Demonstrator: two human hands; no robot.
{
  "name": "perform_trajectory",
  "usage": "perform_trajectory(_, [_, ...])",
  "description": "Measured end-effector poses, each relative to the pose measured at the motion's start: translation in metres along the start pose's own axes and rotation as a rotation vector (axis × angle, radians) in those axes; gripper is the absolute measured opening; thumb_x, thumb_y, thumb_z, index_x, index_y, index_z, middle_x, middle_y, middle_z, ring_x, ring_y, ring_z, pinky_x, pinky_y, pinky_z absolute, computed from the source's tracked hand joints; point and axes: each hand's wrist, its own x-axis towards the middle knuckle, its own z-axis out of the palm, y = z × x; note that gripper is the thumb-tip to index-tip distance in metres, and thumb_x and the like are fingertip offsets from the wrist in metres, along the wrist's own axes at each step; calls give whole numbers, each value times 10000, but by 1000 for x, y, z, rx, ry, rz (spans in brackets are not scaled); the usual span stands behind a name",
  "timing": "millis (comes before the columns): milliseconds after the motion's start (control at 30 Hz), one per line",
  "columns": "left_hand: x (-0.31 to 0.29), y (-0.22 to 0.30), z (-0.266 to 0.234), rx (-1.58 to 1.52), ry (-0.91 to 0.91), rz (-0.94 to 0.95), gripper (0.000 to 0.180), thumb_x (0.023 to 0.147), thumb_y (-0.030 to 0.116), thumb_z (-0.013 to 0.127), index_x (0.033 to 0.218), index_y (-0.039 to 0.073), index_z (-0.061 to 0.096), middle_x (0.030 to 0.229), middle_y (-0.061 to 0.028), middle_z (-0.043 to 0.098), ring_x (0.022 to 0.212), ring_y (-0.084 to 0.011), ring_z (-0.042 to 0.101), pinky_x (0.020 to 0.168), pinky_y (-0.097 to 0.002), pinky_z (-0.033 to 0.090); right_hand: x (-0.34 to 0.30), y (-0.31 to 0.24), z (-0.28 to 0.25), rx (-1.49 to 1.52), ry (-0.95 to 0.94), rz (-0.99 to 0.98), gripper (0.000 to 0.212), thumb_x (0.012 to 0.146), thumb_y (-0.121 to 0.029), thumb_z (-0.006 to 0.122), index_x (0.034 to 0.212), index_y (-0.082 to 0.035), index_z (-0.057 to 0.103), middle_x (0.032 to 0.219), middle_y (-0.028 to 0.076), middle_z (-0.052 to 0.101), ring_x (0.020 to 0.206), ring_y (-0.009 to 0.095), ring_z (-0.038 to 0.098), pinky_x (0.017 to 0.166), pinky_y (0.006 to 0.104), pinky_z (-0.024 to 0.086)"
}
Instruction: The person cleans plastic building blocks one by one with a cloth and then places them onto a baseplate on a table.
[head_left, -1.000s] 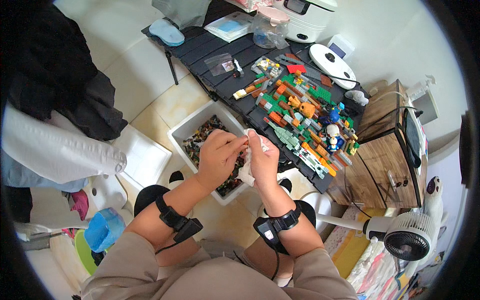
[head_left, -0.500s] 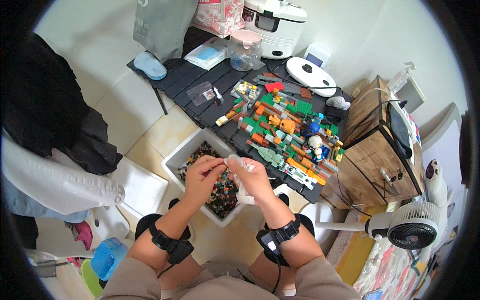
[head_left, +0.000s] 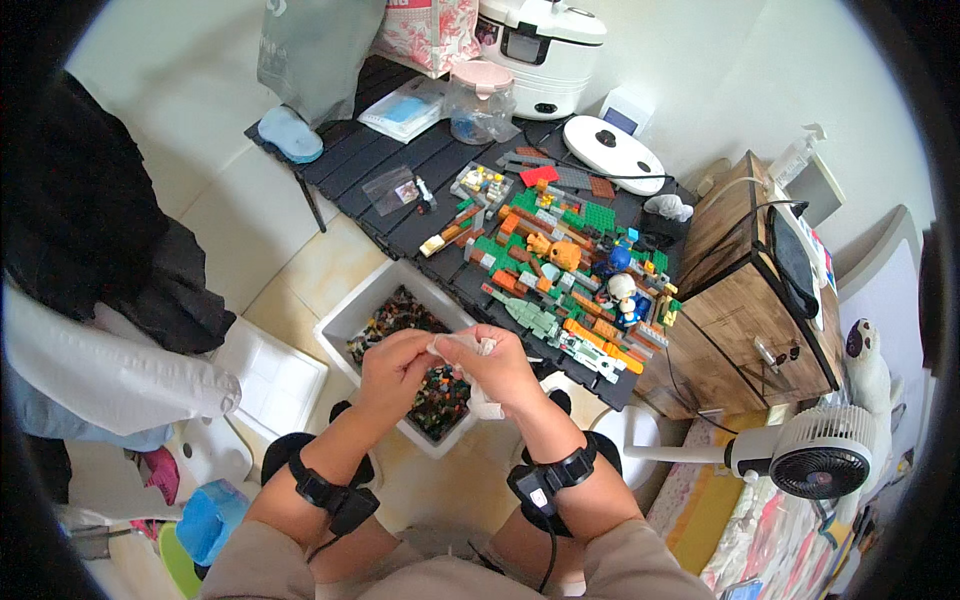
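Both my hands meet over a white bin (head_left: 341,318) of small mixed toy bricks (head_left: 405,312). A crumpled white tissue (head_left: 487,405) is bunched in my right hand (head_left: 503,370), its loose end hanging below the palm. My left hand (head_left: 390,370) is closed in a pinch against the tissue's left edge. Whatever its fingertips hold is hidden by the fingers and tissue. To the right, a partly built brick model (head_left: 560,260) with green, brown and orange parts spreads over the black slatted table (head_left: 355,165).
Behind the model stand a white cooker (head_left: 545,65), its lid (head_left: 612,155) and a clear jar (head_left: 480,105) with a pink top. A wooden cabinet (head_left: 745,310) and a white fan (head_left: 820,455) are at the right. Dark clothes (head_left: 100,210) hang at the left.
The hands stay together over the bin; the left has slid slightly left and down, and the tissue is folded differently between the fingers. The whole view has shifted a little.
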Motion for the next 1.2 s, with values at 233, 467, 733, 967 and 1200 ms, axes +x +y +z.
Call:
perform_trajectory(233, [6,-13,-14,95,-82,232,261,656,-103,622,884,21,646,895,-78,557,834,-208,550,683,-302,455,-4,-5,-4,-140,4,134,244,763,-230,749,794,-11,646,720,18,630,603,71,547,549,218,428])
perform_trajectory(467, [4,-7,-16,-244,-123,-7,200,731,-60,646,903,35,681,885,-45,530,796,-159,535,668,-264,435,-8,-11,-15,-10,-148,216,240,786,-257,727,758,-36,638,669,-9,591,543,58,514,514,203,401])
perform_trajectory(733, [2,-14,-13,-11,-149,173,223,734,-50,648,944,26,646,852,-56,541,776,-176,548,650,-271,443,-9,-8,-3,-137,-56,157,233,779,-251,731,795,-28,667,671,-20,592,549,40,499,501,189,382])
perform_trajectory(967, [0,-12,-15,-296,-169,-22,181,787,-56,614,943,13,675,884,-40,542,772,-127,540,645,-246,454,-2,-5,-12,-34,-122,247,228,797,-238,717,776,-23,643,601,-17,551,495,51,474,451,197,338])
perform_trajectory(1200, [3,-3,-11,-607,-109,-299,226,883,73,576,1096,22,632,962,-41,576,842,-102,591,724,-226,523,-2,-1,-9,84,-73,122,169,782,-148,727,824,-14,632,643,-7,585,497,45,487,449,189,365])
